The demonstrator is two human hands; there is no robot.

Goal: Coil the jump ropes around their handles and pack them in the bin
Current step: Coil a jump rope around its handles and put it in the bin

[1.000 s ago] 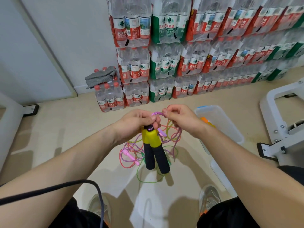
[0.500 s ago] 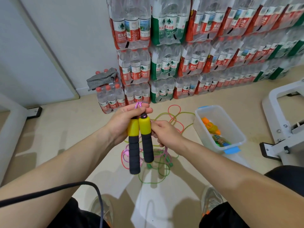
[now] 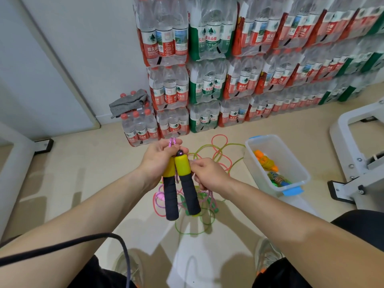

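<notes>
gripping both handles (image 3: 190, 192) by the yellow tops is the left hand (image 3: 156, 161). right hand (image 3: 209, 175) curls beside them; its hold i cannot tell.

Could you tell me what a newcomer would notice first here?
Front and centre, the left hand grips two yellow-and-black handles, the right hand pinching their pink rope alongside. Behind, stacked packs of bottled water cover the wall, and a clear bin stands on the floor at right, near tangled ropes.

Yellow-and-black handles (image 3: 180, 183), pink-purple rope (image 3: 172, 141), clear bin (image 3: 276, 163) with blue latches.
</notes>
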